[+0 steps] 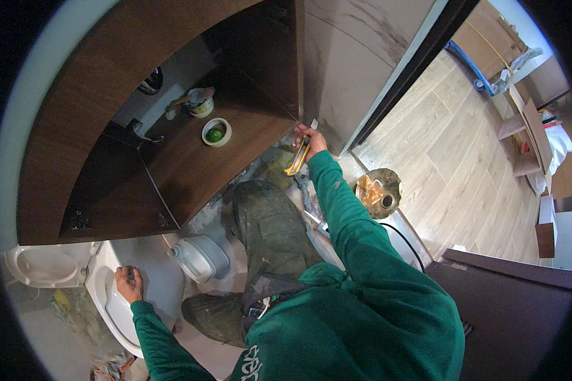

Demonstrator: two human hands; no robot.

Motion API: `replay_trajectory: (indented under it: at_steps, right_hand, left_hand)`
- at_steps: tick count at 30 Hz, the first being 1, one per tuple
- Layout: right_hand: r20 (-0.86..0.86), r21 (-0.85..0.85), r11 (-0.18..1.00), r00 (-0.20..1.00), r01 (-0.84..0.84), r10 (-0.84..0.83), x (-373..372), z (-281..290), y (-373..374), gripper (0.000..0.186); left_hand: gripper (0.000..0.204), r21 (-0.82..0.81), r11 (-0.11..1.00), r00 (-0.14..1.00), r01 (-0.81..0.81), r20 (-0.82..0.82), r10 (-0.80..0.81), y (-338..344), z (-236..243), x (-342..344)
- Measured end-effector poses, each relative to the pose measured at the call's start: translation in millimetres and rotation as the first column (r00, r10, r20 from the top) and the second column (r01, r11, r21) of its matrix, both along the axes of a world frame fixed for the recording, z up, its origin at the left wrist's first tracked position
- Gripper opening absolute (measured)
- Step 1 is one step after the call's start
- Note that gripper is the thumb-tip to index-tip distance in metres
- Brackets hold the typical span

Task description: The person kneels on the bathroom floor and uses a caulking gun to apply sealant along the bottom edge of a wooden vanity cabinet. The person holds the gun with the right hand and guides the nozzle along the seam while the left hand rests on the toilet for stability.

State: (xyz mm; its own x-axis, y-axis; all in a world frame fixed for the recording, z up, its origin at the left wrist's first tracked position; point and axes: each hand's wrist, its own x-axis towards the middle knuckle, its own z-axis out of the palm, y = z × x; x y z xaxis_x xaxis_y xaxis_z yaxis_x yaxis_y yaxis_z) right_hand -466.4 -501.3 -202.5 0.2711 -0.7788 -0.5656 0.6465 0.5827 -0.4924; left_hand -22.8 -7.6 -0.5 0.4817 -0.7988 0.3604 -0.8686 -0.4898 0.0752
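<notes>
My right hand [313,145] is closed around a yellow utility knife [293,167], close to the front corner of a dark brown cabinet and the marbled wall panel. The knife's yellow body slants down to the left out of my grip, and a pale flat tip shows above my fingers. On the left, my left hand [129,284] is at a white ceramic basin [108,312], its fingers curled in. Whatever lies in those fingers, if anything, cannot be made out. My knees are bent, in dark stained trousers, between the two hands.
Inside the brown cabinet [190,181] stand a white tub with green contents [216,133] and a smeared pot with a brush [201,105]. A whitish plastic jug [200,258] lies near my legs. Beside my right arm is a stained round can [380,192], near the doorway to a wood-look floor [448,136].
</notes>
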Motion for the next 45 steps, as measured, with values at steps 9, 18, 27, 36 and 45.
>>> replay_trajectory:
  at_steps: [9, 18, 27, 36, 45]
  right_hand:
    - [-0.122, -0.015, 0.971, 0.964, -0.238, 0.235, -21, 17, 6, 0.031]
    - [-0.166, -0.08, 0.934, 0.929, -0.347, 0.331, -30, 17, -3, 0.038]
    - [-0.144, -0.037, 0.935, 0.928, -0.352, 0.344, -11, 9, 3, 0.044]
    - [-0.153, -0.037, 0.956, 0.947, -0.292, 0.283, -26, 18, -1, 0.04]
    - [-0.132, -0.015, 0.958, 0.951, -0.285, 0.281, -21, 7, -10, 0.046]
  left_hand:
    - [0.011, 0.036, 0.999, 0.997, 0.018, 0.079, -0.021, 1, -2, 5]
    - [0.013, 0.044, 0.999, 0.999, 0.017, 0.034, -0.019, 2, 0, 4]
    - [0.011, 0.043, 0.999, 0.999, 0.031, 0.026, -0.032, 1, 1, 4]
    - [0.01, 0.031, 0.999, 1.0, -0.028, 0.005, 0.028, 1, -2, 7]
    - [0.012, 0.025, 0.999, 1.0, -0.021, -0.001, 0.021, 1, 0, 4]
